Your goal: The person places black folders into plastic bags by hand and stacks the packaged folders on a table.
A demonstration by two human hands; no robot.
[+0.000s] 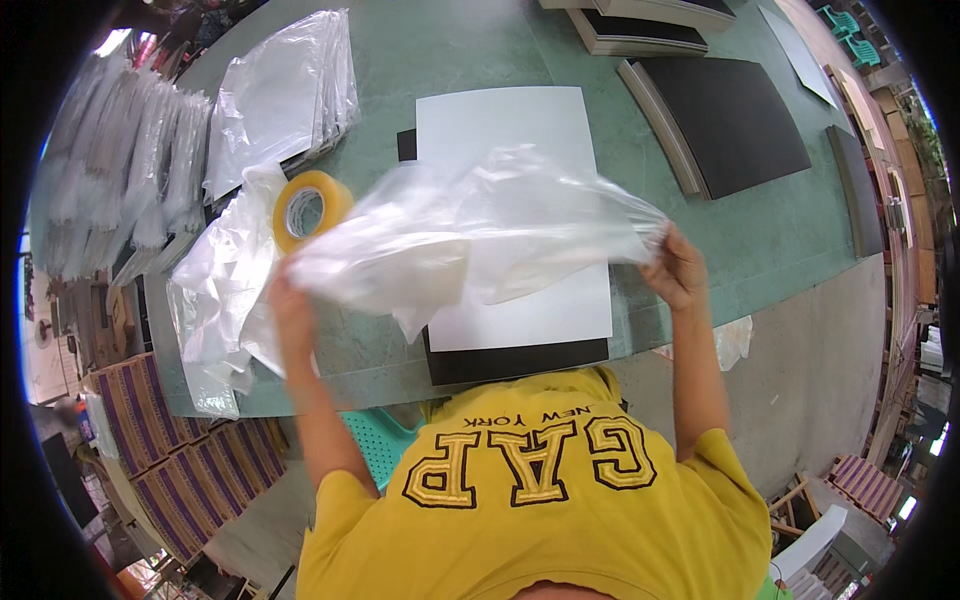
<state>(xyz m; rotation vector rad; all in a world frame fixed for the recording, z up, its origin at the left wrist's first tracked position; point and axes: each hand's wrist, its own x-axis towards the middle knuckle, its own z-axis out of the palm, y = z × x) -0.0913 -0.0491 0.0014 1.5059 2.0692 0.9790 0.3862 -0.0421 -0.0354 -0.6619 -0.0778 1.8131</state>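
Stretched between both my hands is a clear plastic bag (480, 235), blurred by motion and held above the table. My left hand (292, 300) is closed on its left end, though its fingers are smeared. The right end is gathered in my right hand (678, 268), fingers bent round the plastic. Beneath the bag lies a white sheet (510, 115) on top of a black board (520, 360), whose edge shows at the front. A roll of yellow tape (340, 200) stands near my left hand, beside a crumpled clear plastic bag (225, 290).
Stacked clear plastic sleeves (285, 85) and bundled bags (130, 160) fill the table's left. Stacks of black boards (725, 120) sit at the right and far side of the green table (460, 45). Striped cartons (205, 480) and a green plastic stool (378, 440) stand below.
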